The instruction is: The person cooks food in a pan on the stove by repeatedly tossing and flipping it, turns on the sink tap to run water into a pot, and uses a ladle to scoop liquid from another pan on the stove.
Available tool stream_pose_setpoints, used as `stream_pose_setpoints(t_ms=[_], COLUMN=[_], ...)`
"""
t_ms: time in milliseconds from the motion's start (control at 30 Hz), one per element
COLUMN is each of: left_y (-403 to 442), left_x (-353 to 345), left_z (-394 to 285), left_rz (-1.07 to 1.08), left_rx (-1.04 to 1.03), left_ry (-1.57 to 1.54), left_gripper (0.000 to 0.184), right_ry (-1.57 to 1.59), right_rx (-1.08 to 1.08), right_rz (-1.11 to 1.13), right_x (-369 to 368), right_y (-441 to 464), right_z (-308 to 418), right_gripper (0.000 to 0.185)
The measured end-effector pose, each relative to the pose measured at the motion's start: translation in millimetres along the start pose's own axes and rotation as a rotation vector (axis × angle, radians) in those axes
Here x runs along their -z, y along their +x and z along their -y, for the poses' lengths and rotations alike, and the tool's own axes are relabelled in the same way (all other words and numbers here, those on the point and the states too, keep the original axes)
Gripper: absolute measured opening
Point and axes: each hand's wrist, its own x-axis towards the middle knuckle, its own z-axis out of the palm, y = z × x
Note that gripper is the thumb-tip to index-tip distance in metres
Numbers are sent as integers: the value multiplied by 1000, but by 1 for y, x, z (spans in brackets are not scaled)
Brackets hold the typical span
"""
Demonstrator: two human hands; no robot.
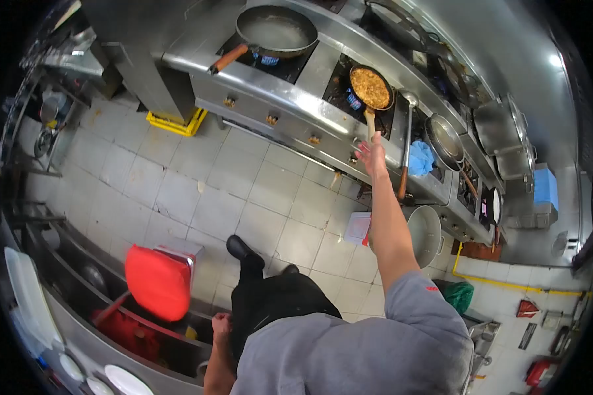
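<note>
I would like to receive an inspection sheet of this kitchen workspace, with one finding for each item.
Surface: steel stove with burners; a large pan sits on one.
Job's things: small pan on a burner, holding browned food; its pale handle points toward the person.
Clutter: long ladle and crumpled blue item to the right of the small pan.
Hands: right hand at the pale handle's end, grip unclear; left hand low beside the body, away from the stove.
Cables: nothing seen.
Surroundings: tiled floor; large pot near the stove's front.
</note>
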Motion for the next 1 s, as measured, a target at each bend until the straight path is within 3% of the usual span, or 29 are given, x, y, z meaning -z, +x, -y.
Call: stream_pose_setpoints(t_ms=[67,167,267,333,367,433,533,600,633,667,700,767,833,933,1000], left_y=[4,14,28,36,39,42,48,53,55,54,52,41,20,54,92], left_x=[19,43,55,62,64,65,63,57,54,50,43,26,3,-11,-12], left_z=[-12,-23,-63,-84,-96,-115,-137,-147,-151,-156,-161,-174,-193,-171,-147], left_rz=[23,69,29,58,57,37,1,24,45,41,57,65,2,50,92], left_rx=[12,-7,-71,-131,-148,-219,-341,-318,-279,-287,-285,-283,-364,-511,-607], left_ry=[28,37,52,-22,-11,48,144,162,175,182,180,181,234,219,306], left_gripper=[3,4,6,8,8,10,11,11,12,12,11,10,9,9,10], right_ry=[-306,-469,-593,-1131,-1114,-1301,-1296,-863,-440,-219,-208,-756,-1171,-1170,-1186], right_rx=[112,45,-67,451,455,408,481,194,72,-28,-26,100,496,368,448], right_rz=[58,20,-13,-87,-99,-374,-414,-212,-112,54,57,-76,-290,-297,-320], right_x=[-5,-14,-1,30,45,71,78,32,-12,-29,-21,22,58,82,65], right_y=[27,28,-5,-20,-13,9,45,39,10,5,7,17,3,33,47], right_z=[1,-3,5,19,28,31,3,-11,-2,-4,-3,-4,31,42,3], right_gripper=[45,33,39,52,52,57,57,52,38,40,40,43,49,55,55])
